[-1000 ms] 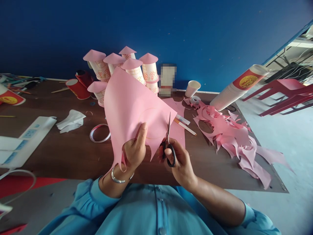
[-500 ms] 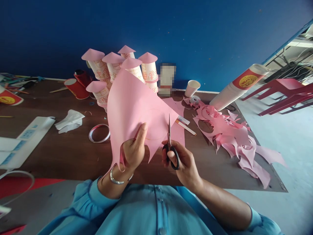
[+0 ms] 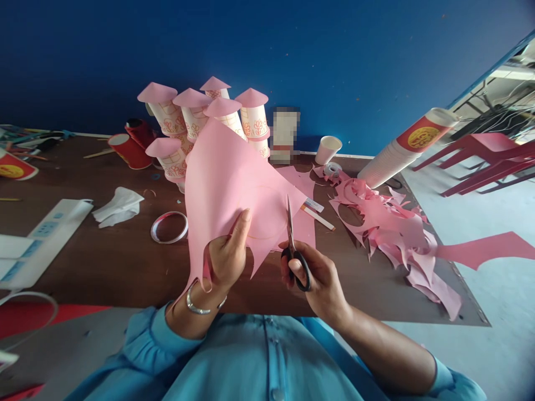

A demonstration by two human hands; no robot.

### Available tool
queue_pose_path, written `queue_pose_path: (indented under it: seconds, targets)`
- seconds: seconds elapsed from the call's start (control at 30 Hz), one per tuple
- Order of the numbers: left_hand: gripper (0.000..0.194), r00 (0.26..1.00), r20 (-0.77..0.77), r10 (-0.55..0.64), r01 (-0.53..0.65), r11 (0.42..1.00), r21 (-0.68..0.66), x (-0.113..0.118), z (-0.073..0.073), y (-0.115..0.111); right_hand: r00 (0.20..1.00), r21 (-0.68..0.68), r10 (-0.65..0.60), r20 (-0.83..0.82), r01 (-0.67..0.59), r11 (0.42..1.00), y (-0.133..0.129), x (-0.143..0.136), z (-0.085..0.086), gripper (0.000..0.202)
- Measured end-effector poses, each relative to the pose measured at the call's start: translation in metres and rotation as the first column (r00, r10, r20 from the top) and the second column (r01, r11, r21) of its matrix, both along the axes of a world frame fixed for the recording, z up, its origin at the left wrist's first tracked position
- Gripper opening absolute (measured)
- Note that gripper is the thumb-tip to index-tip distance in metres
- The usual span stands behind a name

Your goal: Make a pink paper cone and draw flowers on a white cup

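A large sheet of pink paper (image 3: pixel 225 178) is held up over the table, its lower edge cut into curves and points. My left hand (image 3: pixel 229 250) grips it near the bottom, thumb on top and the other fingers hidden behind. A faint circle is drawn on the sheet right of that thumb. In my right hand (image 3: pixel 315 278) are black-handled scissors (image 3: pixel 290 223), blades pointing up at the sheet's right side, close to the drawn line. Whether the blades touch the paper I cannot tell.
Decorated paper-cup towers (image 3: pixel 209 114) with pink cone roofs stand behind the sheet. Pink scraps (image 3: pixel 388 217) are heaped at right beside a leaning stack of cups (image 3: pixel 409 145). A tape roll (image 3: pixel 169 227), crumpled tissue (image 3: pixel 119 206) and white power strip (image 3: pixel 54 234) lie left.
The scissors and my right hand have shifted slightly right and down. A pink scrap at the far right edge of the heap has swung upward, extending over the floor. My left hand keeps its grip.
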State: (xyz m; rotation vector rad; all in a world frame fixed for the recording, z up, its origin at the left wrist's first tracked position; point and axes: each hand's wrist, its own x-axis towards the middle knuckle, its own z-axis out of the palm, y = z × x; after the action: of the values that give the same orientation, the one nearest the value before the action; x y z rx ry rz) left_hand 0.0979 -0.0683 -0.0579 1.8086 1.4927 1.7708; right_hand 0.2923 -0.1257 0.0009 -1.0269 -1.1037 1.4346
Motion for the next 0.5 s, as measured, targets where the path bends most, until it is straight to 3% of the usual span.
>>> queue_pose_path:
  seconds: [0.2, 0.4, 0.5]
  targets:
    - [0.032, 0.984, -0.179, -0.013, 0.033, 0.993, 0.111, -0.006, 0.003, 0.001, 0.999, -0.002, 0.035, 0.028, -0.035, 0.999, 0.001, 0.006, 0.003, 0.048]
    - [0.025, 0.999, 0.021, -0.038, 0.038, 0.999, -0.009, 0.003, 0.013, 0.000, 0.997, 0.006, 0.052, 0.059, -0.053, 0.999, 0.002, 0.010, 0.004, 0.048]
    - [0.023, 0.997, 0.078, 0.024, -0.023, 1.000, -0.012, 0.008, 0.019, 0.000, 0.997, 0.005, 0.053, 0.063, -0.053, 0.999, 0.001, 0.011, 0.003, 0.048]
